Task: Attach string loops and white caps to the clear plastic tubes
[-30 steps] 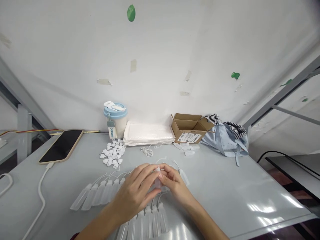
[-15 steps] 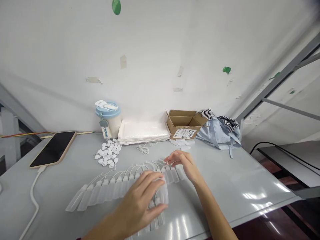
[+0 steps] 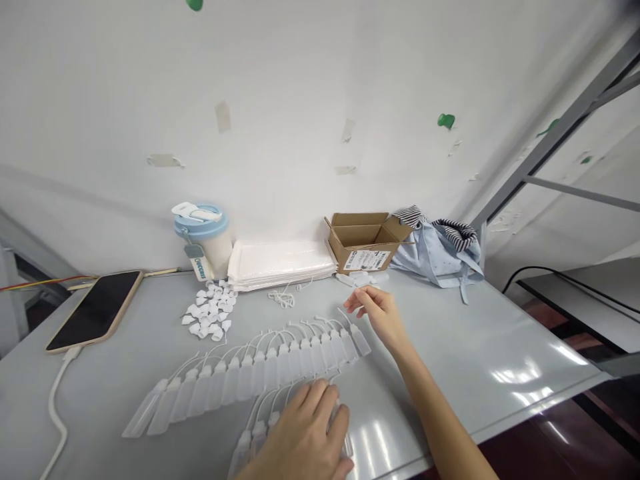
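Note:
My left hand (image 3: 313, 430) is at the lower front, fingers curled over a translucent tube (image 3: 349, 437) at the right end of a lower row, partly hidden by the hand. My right hand (image 3: 381, 317) hovers beyond the right end of the upper row, fingers loosely bent and slightly apart, with nothing visible in them. The upper row (image 3: 245, 377) holds several translucent tubes side by side, each with a thin white strap pointing up; its rightmost tube (image 3: 360, 340) leans. More tubes (image 3: 242, 448) of the lower row show left of my left hand.
White caps (image 3: 210, 312) lie in a pile before a blue-lidded cup (image 3: 215, 250). White packets (image 3: 283, 261), a white cord (image 3: 283, 298), an open carton (image 3: 367, 243) and a blue cloth bag (image 3: 435, 257) stand along the wall. A phone (image 3: 97, 310) lies left with its cable.
My left hand has moved down and right onto the lower row, uncovering the upper row. My right hand has drawn slightly back from the upper row's straps. The view has shifted a little.

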A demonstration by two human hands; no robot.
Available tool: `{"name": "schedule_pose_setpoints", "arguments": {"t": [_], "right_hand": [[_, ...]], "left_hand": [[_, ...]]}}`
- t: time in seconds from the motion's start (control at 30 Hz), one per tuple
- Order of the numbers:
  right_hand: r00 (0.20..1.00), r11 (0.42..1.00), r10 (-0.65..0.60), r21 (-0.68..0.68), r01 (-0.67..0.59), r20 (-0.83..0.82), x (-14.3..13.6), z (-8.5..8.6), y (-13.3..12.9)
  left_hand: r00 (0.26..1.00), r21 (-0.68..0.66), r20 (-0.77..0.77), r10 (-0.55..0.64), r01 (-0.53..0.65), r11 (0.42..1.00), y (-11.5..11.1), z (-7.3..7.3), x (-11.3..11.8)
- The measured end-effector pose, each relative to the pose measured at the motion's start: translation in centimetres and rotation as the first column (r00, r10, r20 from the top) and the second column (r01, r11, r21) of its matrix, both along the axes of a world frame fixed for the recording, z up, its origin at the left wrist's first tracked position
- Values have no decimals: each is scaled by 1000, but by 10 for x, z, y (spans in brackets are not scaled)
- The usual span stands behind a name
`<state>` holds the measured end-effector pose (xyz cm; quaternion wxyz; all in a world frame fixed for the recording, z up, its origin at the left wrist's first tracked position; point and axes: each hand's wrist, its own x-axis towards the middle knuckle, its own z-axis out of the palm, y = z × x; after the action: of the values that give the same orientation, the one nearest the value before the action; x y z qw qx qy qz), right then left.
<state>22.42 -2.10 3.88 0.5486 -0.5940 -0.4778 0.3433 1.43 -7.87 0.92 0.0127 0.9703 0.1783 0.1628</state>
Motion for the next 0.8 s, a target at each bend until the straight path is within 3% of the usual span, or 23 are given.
{"name": "schedule_pose_setpoints", "arguments": {"t": [0.13,0.4,0.8], "right_hand": [[1000,1000,-9,-1,9,29,-1,1,-1],[998,1000,16,1,-17,61,-1,0,-3],[993,1000,-4,11,3,118,-4,-1,-3]], "left_hand": [[998,28,-52,30,-29,999,-3,4,1],[991,-53,-114,73,-79,995,-2,13,-5],[988,-46,-147,57,-64,997,-3,9,-11]]}}
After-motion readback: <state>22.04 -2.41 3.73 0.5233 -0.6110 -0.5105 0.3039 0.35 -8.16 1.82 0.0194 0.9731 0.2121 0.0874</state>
